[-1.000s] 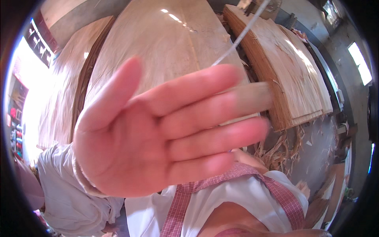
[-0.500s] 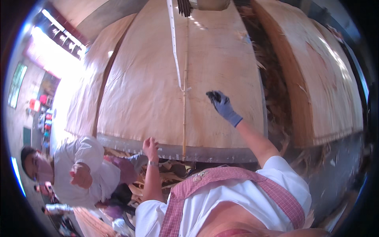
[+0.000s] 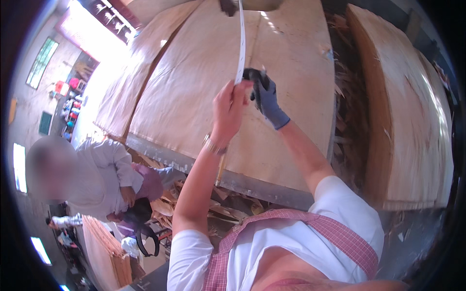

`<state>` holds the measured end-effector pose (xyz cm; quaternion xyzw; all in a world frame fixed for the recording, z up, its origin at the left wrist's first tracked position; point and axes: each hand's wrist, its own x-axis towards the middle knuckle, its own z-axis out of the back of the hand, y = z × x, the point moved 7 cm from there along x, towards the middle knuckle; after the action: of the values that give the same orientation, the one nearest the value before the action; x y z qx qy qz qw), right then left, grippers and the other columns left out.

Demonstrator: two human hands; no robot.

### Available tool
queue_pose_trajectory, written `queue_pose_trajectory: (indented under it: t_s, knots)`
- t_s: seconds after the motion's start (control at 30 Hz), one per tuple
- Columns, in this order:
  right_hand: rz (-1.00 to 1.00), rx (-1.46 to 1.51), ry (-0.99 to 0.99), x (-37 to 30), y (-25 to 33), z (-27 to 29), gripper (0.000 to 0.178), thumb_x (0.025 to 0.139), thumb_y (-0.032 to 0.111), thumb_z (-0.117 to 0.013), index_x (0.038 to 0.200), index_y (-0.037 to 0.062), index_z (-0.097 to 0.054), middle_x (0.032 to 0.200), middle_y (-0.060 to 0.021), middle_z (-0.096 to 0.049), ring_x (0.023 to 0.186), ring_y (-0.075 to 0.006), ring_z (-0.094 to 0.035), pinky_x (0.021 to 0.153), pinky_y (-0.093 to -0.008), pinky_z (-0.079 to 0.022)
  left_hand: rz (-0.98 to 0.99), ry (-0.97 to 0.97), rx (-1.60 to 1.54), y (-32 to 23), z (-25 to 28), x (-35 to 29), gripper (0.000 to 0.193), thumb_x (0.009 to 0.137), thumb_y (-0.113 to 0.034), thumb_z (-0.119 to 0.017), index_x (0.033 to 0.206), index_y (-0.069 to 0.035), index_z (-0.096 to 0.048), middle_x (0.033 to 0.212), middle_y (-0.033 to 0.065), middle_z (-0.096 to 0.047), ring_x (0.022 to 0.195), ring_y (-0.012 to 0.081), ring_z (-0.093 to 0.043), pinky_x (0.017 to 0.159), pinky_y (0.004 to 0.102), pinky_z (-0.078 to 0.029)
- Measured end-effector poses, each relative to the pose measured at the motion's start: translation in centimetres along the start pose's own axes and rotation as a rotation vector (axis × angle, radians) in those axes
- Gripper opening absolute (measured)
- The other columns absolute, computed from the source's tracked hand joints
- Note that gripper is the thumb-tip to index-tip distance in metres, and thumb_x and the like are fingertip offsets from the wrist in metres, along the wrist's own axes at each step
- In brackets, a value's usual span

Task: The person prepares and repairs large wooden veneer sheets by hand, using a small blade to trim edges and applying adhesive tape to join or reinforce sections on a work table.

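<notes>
A long white strip of perforated tape (image 3: 242,41) hangs down from the top of the view. My bare left hand (image 3: 229,109), a watch at its wrist, is closed on the lower part of this tape. Right beside it, my right hand (image 3: 267,99) wears a grey-blue glove with black fingers. Its fingers are curled in at the tape's lower end, and a small pale tip shows above them. Both hands are over a wide pale sheet of wood veneer (image 3: 291,58). A thin yellowish stick (image 3: 221,170) on the sheet is mostly hidden by my left arm.
A tall stack of veneer (image 3: 388,116) stands to the right, with scraps (image 3: 342,97) in the gap. Along the sheet's near side runs a grey table edge (image 3: 272,191). A person in white (image 3: 107,169) is close on the left, near more stacked veneer (image 3: 109,257).
Both hands have come together at the hanging tape; my left hand rose from the table's near edge and took hold. The person's raised hand on the left has dropped.
</notes>
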<state>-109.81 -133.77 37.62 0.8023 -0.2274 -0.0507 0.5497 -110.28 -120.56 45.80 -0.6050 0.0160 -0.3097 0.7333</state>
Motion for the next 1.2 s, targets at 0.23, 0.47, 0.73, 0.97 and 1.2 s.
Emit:
queue_pose_trajectory:
  t_s: [0.23, 0.47, 0.73, 0.97, 1.2]
  knots:
    - [0.034, 0.302, 0.726, -11.3, 17.8, -8.2, 0.043, 0.101, 0.039, -0.050, 0.117, 0.0014, -0.064, 0.088, -0.0065, -0.072, 0.047, -0.0026, -0.043, 0.042, -0.0201, -0.033, 0.095, 0.284, -0.688, -10.2, -1.7, -13.2, 0.039, 0.106, -0.027, -0.041, 0.084, 0.001, -0.058, 0.060, 0.0047, -0.052, 0.053, 0.0100, -0.048, 0.052, 0.0256, -0.042]
    - [0.029, 0.254, 0.930, -22.5, 22.3, -7.0, 0.023, 0.091, 0.012, -0.064, 0.109, -0.0027, -0.063, 0.089, -0.0110, -0.067, 0.065, -0.0117, -0.061, 0.054, -0.0228, -0.040, 0.245, 0.593, -0.875, -12.6, -4.6, -21.7, 0.046, 0.103, -0.035, -0.040, 0.081, 0.002, -0.056, 0.068, 0.0089, -0.056, 0.061, 0.0177, -0.053, 0.063, 0.0312, -0.046]
    - [-0.052, 0.031, 0.584, -25.4, 20.8, -1.0, 0.018, 0.093, 0.015, -0.067, 0.103, 0.0002, -0.067, 0.075, -0.0064, -0.066, 0.062, -0.0101, -0.062, 0.050, -0.0199, -0.043, -0.090, 0.121, -0.328, -18.3, -2.7, -19.2, 0.057, 0.105, -0.043, -0.032, 0.132, 0.002, -0.052, 0.133, 0.0144, -0.056, 0.124, 0.0207, -0.052, 0.104, 0.0387, -0.040]
    - [0.606, -0.332, 0.370, -25.6, 23.4, 3.1, 0.024, 0.082, 0.007, -0.066, 0.105, 0.0000, -0.065, 0.086, -0.0116, -0.071, 0.074, -0.0232, -0.071, 0.067, -0.0321, -0.055, -0.002, -0.020, -0.313, -22.7, -10.1, -16.7, 0.048, 0.106, -0.035, -0.036, 0.124, 0.007, -0.052, 0.106, 0.0185, -0.070, 0.097, 0.0227, -0.068, 0.086, 0.0312, -0.054]
    - [0.272, -0.036, 0.526, -26.8, 22.2, 3.8, 0.021, 0.088, 0.011, -0.069, 0.108, 0.0057, -0.066, 0.084, -0.0020, -0.070, 0.064, -0.0109, -0.065, 0.059, -0.0249, -0.051, 0.022, -0.252, -0.483, -23.5, -10.6, -19.5, 0.058, 0.105, -0.044, -0.036, 0.129, 0.007, -0.045, 0.122, 0.0216, -0.063, 0.107, 0.0264, -0.065, 0.087, 0.0335, -0.054]
